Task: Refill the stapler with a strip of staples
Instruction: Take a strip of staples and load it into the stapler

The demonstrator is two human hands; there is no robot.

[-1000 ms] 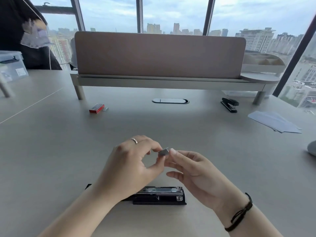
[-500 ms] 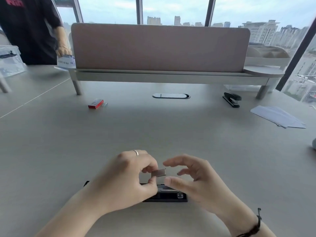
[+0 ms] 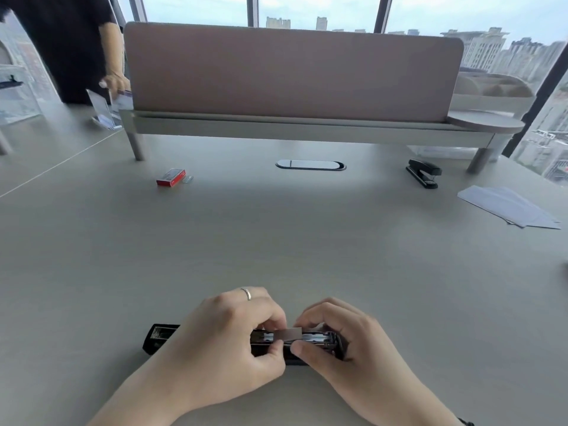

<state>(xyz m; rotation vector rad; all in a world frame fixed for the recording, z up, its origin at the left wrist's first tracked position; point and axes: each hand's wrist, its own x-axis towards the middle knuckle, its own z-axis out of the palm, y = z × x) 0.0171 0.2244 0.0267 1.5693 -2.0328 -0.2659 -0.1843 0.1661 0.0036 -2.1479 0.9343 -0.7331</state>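
The stapler (image 3: 246,344) is black and lies flat on the grey desk, close to the near edge, swung fully open so that its two halves stretch in one long line from left to right. Its left end (image 3: 159,336) shows an open hollow with a bit of metal inside, while the right half carries the shiny metal channel, facing up. The staple strip (image 3: 287,336) is a short, dull-grey bar lying lengthwise along that channel, right over its middle part; whether it sits fully down in the channel cannot be told.
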